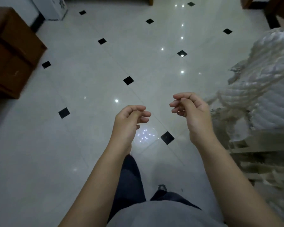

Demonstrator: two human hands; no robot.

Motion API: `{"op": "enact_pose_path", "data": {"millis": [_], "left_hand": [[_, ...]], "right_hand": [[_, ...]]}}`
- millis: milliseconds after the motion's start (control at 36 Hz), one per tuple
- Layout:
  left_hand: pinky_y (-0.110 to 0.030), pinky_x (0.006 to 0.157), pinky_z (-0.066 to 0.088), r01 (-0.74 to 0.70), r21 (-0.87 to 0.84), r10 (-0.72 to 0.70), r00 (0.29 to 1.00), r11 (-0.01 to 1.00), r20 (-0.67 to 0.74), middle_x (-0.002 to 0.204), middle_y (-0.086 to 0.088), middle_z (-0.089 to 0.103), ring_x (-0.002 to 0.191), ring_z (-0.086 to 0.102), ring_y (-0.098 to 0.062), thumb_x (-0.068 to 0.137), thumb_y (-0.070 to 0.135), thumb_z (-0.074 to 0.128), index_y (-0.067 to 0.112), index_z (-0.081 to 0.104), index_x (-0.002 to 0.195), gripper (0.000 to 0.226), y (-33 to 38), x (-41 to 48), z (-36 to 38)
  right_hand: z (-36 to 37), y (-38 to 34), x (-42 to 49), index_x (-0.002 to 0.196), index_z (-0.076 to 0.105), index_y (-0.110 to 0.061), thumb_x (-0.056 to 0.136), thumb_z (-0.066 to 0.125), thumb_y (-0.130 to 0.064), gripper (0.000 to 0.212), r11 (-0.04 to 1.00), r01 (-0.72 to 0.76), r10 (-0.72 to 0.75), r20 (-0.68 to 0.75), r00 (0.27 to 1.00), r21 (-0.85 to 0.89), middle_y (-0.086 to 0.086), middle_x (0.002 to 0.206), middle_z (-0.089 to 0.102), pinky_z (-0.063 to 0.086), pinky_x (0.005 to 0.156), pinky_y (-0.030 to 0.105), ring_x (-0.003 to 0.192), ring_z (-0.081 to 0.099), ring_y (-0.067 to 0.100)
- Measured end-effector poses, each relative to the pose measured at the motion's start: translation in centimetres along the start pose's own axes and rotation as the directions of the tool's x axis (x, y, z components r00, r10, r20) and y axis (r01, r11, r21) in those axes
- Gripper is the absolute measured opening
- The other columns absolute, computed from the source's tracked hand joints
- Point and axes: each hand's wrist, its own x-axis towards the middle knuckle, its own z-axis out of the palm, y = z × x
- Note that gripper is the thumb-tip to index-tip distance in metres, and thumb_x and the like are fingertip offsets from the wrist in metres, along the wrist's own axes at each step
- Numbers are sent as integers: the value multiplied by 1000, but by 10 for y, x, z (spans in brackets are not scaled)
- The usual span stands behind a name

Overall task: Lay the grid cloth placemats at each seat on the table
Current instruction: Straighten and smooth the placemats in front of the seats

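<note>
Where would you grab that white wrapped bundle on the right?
Probably the crumpled wrap jutting from the left edge of the bundle, reached from the left by the right hand: loose folds suit pinching fingers; the rest looks rounded and taut.

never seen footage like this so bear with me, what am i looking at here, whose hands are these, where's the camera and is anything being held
There is no machine here. The single picture comes from a wide-angle camera worn on a person's head, looking forward and down, so you see that person's own bare arms reaching into view from below.

The left hand and the right hand are raised in front of the body with fingers loosely curled. Neither holds anything.

Beneath them is a pale glossy tiled floor with small black diamond insets and reflected lights. A brown wooden cabinet stands at the left edge, and a bulky shape wrapped in crinkled white plastic is on the right. The person's dark trousers show at the bottom.

No table or grid cloth placemat is visible in this view.
</note>
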Motion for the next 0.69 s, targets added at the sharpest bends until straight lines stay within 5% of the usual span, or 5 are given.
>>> {"op": "enact_pose_path", "data": {"millis": [333,694], "left_hand": [[-22,65,40,-31,83,21,993,996,118,77,7,70,67,60,-8,90,4,43,20,61,83,25,104,196,-57],[-20,67,40,-103,216,-11,883,971,470,76,9,70,66,60,-3,91,7,44,22,61,85,24,184,338,74]], "right_hand": [[108,-54,154,78,63,-22,92,40,-1,34,998,66,-66,-141,988,-3,-10,63,67,45,59,10,58,59,4],[63,-76,297,79,63,-20,93,39,0,33,997,63,-36,-473,881,40,-6,69,66,45,60,11,58,57,3]]}}
